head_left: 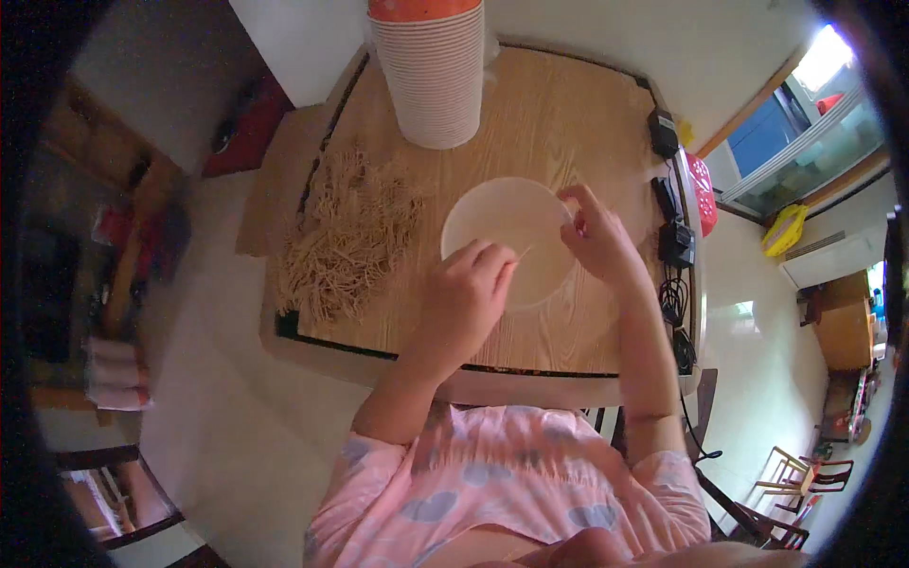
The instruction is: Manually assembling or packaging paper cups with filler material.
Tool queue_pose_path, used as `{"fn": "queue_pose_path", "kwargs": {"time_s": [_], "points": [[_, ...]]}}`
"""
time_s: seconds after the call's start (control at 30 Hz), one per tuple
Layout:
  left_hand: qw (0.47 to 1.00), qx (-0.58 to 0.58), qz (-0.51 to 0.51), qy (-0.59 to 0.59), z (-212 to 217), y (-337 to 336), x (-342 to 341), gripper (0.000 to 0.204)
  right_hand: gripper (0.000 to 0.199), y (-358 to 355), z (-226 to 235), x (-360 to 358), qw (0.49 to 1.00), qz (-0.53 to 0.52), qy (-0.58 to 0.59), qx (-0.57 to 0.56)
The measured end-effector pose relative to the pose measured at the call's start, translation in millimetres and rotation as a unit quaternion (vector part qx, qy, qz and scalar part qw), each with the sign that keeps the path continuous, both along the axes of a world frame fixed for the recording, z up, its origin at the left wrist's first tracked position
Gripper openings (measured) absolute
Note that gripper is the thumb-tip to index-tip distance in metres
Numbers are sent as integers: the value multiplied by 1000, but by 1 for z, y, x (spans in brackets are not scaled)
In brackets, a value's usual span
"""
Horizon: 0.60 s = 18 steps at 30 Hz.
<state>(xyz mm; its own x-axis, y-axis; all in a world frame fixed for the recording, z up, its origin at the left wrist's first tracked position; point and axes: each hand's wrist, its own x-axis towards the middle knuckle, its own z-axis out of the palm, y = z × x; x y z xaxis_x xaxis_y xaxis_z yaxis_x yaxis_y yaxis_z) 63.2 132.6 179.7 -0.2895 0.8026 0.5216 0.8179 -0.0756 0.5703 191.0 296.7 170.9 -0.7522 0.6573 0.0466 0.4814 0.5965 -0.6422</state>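
Note:
A round white paper tub [492, 213] stands on the wood-grain table in front of me, its open top facing up. My left hand [469, 289] is closed in a pinch over the tub's near left side. A short, thin, pale strand [525, 253] pokes out from its fingertips over the opening. At the tub's right rim, my right hand [603, 241] has its thumb and fingers curled closed on the edge. Whether a strand is also between them, I cannot tell. To the left lies a loose heap of beige paper-like cords [355, 241].
A tall stack of white tubs [436, 85], orange at the top, stands at the table's back. Black power adapters [676, 243] and coiled cables [673, 298] line the right edge. A red perforated basket [701, 189] is beyond it. Wooden chairs [791, 473] stand far right.

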Motion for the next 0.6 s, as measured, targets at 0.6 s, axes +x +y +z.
{"fn": "queue_pose_path", "kwargs": {"time_s": [0.6], "points": [[990,46,-85,-100,-39,-34,25,13,51,-103,14,70,981,-92,103,134]]}}
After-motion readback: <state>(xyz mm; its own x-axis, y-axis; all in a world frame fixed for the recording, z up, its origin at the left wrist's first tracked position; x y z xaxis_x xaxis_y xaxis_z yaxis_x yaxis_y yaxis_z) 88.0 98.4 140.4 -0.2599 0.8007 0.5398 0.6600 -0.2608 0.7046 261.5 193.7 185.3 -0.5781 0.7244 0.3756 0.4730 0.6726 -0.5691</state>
